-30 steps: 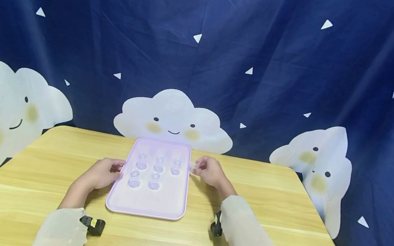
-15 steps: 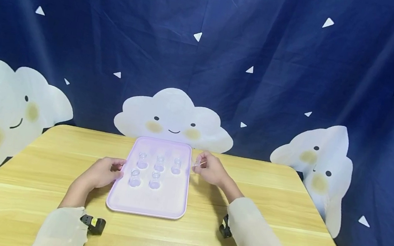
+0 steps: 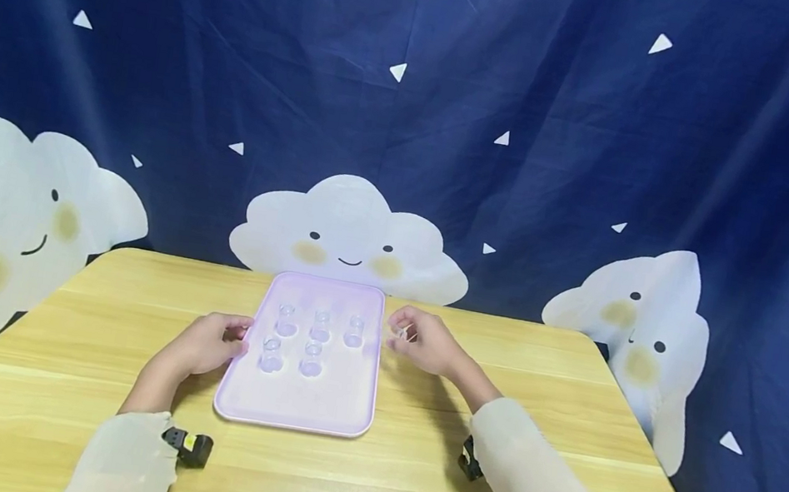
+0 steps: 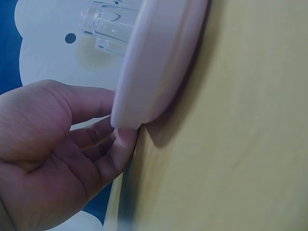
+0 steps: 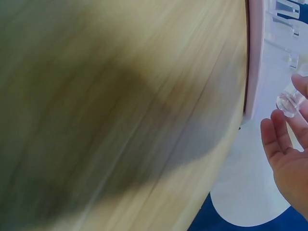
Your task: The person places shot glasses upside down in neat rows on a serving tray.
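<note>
A pale purple tray (image 3: 296, 405) lies on the table, and small clear bottles with narrower necks (image 3: 271, 356) stand on it, three in the far row and two in the nearer one. At the tray's left edge, my left hand (image 3: 201, 343) grips the rim; the left wrist view has the thumb at the side wall and a finger (image 4: 122, 147) under the edge. Just off the right edge, my right hand (image 3: 428, 343) pinches another small clear bottle (image 5: 288, 103) between thumb and fingers, held tilted in the air. The fingers hide part of this bottle.
The light wooden table (image 3: 549, 436) runs out to both sides of the tray. Behind its far edge hangs a dark blue curtain (image 3: 443, 118) with clouds and white triangles. Black wrist cameras (image 3: 188, 447) sit at both sleeves.
My right hand has drawn slightly right, away from the tray edge, with the bottle turning in its fingers. My left hand and the tray stay in place.
</note>
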The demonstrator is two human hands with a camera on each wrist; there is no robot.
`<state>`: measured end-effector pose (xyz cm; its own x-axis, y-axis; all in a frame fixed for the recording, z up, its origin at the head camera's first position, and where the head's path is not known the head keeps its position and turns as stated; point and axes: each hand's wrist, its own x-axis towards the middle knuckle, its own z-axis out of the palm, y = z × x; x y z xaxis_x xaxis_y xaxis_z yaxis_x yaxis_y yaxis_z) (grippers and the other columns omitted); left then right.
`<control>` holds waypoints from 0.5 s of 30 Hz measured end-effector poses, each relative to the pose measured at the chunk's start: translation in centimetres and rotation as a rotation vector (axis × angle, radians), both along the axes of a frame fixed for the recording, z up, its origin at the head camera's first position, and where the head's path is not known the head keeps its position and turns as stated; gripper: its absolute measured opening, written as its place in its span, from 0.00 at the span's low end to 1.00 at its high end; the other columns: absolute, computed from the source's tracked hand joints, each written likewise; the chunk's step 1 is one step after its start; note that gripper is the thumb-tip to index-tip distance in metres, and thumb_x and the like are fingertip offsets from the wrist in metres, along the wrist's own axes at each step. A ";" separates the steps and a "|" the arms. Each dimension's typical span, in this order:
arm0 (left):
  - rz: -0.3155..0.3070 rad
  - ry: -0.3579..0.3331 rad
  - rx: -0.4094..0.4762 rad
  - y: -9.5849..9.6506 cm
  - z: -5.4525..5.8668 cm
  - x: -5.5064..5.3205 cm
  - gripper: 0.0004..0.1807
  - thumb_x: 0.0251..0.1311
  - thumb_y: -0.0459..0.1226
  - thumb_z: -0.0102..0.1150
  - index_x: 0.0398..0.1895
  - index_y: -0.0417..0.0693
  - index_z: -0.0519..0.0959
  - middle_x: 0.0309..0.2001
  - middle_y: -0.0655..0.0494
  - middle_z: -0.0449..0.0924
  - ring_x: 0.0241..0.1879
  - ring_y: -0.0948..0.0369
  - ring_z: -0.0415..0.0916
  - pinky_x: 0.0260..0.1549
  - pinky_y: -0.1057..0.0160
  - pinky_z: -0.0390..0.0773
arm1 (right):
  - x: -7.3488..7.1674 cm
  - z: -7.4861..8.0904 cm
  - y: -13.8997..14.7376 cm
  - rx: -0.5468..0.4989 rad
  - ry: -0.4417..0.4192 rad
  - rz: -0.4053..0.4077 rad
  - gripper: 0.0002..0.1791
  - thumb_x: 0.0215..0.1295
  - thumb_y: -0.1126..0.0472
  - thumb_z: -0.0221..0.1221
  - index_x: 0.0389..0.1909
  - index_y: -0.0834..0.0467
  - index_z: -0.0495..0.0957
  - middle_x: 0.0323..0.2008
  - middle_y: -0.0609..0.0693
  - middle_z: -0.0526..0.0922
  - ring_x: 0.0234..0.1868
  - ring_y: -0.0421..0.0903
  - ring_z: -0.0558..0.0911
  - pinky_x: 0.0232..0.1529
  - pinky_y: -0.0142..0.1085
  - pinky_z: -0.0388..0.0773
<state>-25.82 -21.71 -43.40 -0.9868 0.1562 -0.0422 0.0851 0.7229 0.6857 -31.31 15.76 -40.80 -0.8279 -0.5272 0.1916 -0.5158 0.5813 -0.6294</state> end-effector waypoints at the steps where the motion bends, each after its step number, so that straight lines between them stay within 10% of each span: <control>1: 0.000 0.000 -0.002 0.0 0.1 0.0 0.25 0.69 0.29 0.58 0.67 0.29 0.72 0.55 0.35 0.81 0.60 0.38 0.74 0.62 0.35 0.71 | 0.0 0.1 0.0 0.005 0.001 0.008 0.13 0.63 0.66 0.66 0.47 0.65 0.79 0.41 0.56 0.83 0.37 0.50 0.82 0.40 0.35 0.81; 15: 0.002 0.002 0.002 -0.1 -0.2 -0.1 0.25 0.69 0.30 0.58 0.67 0.29 0.72 0.54 0.37 0.81 0.58 0.40 0.76 0.61 0.38 0.73 | 0.6 0.3 -0.5 0.076 0.013 0.075 0.13 0.59 0.69 0.69 0.45 0.67 0.82 0.28 0.47 0.77 0.29 0.39 0.75 0.36 0.31 0.77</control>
<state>-25.96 -21.84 -43.56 -0.9873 0.1541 -0.0396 0.0851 0.7216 0.6871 -30.75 15.24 -40.50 -0.7832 -0.6010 0.1594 -0.5678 0.5867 -0.5775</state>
